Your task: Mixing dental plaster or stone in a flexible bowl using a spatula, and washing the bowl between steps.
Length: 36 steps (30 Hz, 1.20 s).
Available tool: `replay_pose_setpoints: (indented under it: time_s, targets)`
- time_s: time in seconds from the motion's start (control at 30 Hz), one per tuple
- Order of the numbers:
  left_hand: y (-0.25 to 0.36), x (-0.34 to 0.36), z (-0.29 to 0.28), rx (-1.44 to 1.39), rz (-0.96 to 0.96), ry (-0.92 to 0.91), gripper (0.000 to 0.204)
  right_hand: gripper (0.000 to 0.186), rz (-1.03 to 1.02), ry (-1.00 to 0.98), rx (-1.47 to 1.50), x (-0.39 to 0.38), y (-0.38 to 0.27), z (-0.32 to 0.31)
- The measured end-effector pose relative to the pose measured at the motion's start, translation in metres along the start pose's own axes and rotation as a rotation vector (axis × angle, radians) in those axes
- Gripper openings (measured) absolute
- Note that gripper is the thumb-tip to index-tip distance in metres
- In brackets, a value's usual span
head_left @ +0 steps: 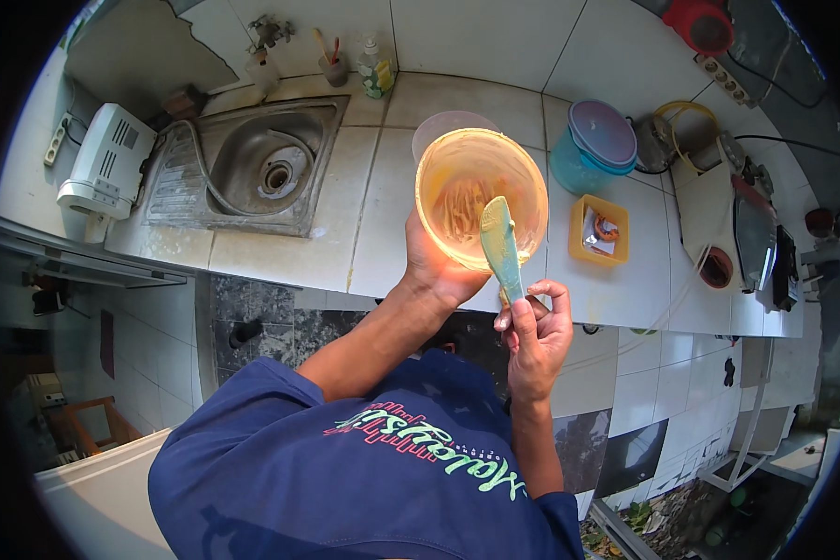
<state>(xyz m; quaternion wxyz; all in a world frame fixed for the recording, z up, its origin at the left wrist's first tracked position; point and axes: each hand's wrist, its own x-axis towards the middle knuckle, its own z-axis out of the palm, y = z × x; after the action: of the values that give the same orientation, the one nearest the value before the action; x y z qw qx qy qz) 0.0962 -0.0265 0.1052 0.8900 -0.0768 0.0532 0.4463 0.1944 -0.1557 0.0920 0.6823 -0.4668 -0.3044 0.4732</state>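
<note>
My left hand (427,269) is wrapped round the side of a round, pale-orange plastic tub (431,187), tilted so that its inside faces me. Yellowish smears coat its wall, and streaky orange-brown residue lies on the bottom. Between the fingers of my right hand (539,338) is the handle of a pale green spatula (502,247). Its blade, smeared with a yellowish paste, reaches over the tub's near rim and overlaps the opening. Whether the blade touches the inner wall, I cannot tell. Behind the tub, a translucent round lid (439,123) lies on the tiled counter.
A steel sink (322,140) with a hose is at the left, near a white appliance (112,159). Soap bottle (375,70) and brush cup (333,67) stand by the wall. To the right are a lidded blue container (569,163), a yellow box (583,252) and a stove (756,233).
</note>
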Motion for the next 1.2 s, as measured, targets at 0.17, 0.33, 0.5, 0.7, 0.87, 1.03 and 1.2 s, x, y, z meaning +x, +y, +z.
replay_pose_setpoints:
  time_s: [0.17,0.33,0.5,0.7,0.87,1.03,1.2]
  targets:
    - [0.008,0.003,-0.003,0.029,0.098,-0.047,0.051,0.026,0.290,0.103,0.128,-0.050,0.017,-0.058]
    - [-0.003,-0.002,0.000,0.058,0.103,-0.029,0.049,0.029,0.135,-0.075,0.251,-0.042,-0.008,-0.051]
    - [-0.020,-0.012,0.011,0.047,-0.004,-0.027,0.041,0.039,0.155,-0.281,0.285,-0.006,-0.012,-0.021]
    - [-0.001,-0.003,0.014,0.105,0.123,-0.011,0.041,0.043,0.415,-0.101,0.200,-0.045,0.018,-0.058]
    - [0.001,-0.004,0.018,0.098,0.124,-0.019,0.042,0.042,-0.009,-0.040,-0.062,-0.043,0.000,-0.052]
    - [-0.013,-0.008,0.017,0.103,0.029,-0.022,0.044,0.045,-0.270,-0.041,-0.323,0.004,-0.016,-0.003]
    - [-0.003,-0.008,0.011,0.137,0.082,-0.064,0.044,0.046,-0.083,-0.062,-0.343,-0.028,0.027,-0.035]
